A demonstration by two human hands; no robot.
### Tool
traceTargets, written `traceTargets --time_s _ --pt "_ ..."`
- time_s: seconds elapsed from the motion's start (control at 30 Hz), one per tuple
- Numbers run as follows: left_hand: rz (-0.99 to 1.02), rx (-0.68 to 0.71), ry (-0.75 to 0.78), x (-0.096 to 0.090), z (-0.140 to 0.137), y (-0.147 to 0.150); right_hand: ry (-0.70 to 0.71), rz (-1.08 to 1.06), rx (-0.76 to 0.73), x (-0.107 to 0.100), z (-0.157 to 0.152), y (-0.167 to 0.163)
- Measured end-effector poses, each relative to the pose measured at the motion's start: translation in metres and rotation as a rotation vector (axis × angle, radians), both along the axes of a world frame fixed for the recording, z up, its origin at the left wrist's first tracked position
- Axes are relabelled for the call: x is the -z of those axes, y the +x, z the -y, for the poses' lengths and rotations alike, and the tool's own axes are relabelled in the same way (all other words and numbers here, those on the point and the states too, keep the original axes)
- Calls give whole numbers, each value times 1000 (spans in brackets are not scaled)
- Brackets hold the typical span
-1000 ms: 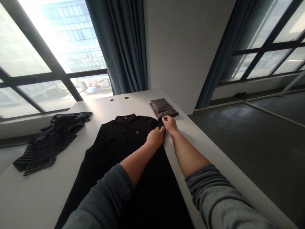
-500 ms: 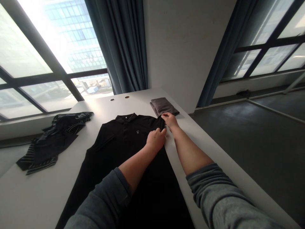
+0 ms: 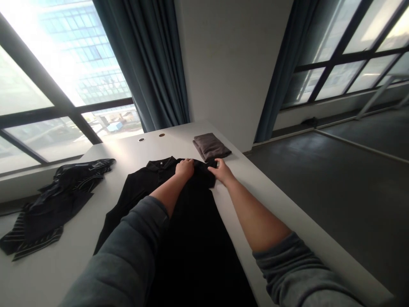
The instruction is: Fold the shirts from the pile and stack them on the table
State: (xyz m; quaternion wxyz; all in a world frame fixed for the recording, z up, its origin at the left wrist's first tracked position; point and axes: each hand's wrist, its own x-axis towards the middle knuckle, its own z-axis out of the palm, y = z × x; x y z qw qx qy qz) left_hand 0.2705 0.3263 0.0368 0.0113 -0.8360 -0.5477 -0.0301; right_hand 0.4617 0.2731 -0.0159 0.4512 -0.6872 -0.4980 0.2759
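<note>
A black polo shirt lies front up on the white table, its collar at the far end. My left hand is closed on the cloth near the collar and shoulder, fingers bent over and covering part of the chest. At the short sleeve on the right, my right hand has thumb and forefinger on either side of the sleeve's edge, holding the fabric. A folded grey-brown garment lies just beyond the right hand.
Dark clothing with white stripes lies heaped on the left of the white table. Two round holes pierce the tabletop at the back. Behind stand a blue curtain, a wall column and windows; grey floor lies to the right.
My left hand has moved from the sleeve up and left toward the collar. My right hand's fingers have spread somewhat at the sleeve, which now lies lower and flatter. The view has turned slightly right.
</note>
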Motion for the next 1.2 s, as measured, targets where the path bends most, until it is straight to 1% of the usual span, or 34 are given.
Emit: traceTargets --time_s 0.1,0.2,0.27,0.37,0.47,0.57,0.67,0.77,0.87,0.97,1.03,1.1,1.2 --pt "-45 120 -13 3 -35 7 -29 194 -98 -8 36 -11" --pt "-100 192 -53 10 -61 13 -14 391 -143 -15 58 -22" --pt "-131 219 -67 14 -75 14 -1 444 -155 -16 61 -27" --pt "-151 244 -53 16 -87 11 8 448 -172 -10 55 -27" --pt "-142 258 -18 14 -92 7 55 409 -165 -1 48 -25" --pt "-110 269 30 8 -95 1 154 365 -157 3 46 -25" --pt "-79 273 70 2 -97 -8 248 357 -184 2 48 -28" --pt "-61 280 91 -5 -101 -22 323 400 -245 -5 53 -32" --pt "-41 306 97 -11 -102 -38 418 463 -355 -13 58 -35" --pt "-45 327 81 -14 -101 -55 505 499 -524 -17 62 -39" --pt "-65 335 63 -14 -99 -65 530 508 -637 -18 63 -42" --pt "-82 340 50 -13 -97 -73 514 535 -740 -16 64 -45" --pt "-104 339 30 -8 -94 -84 422 641 -860 -14 64 -49"
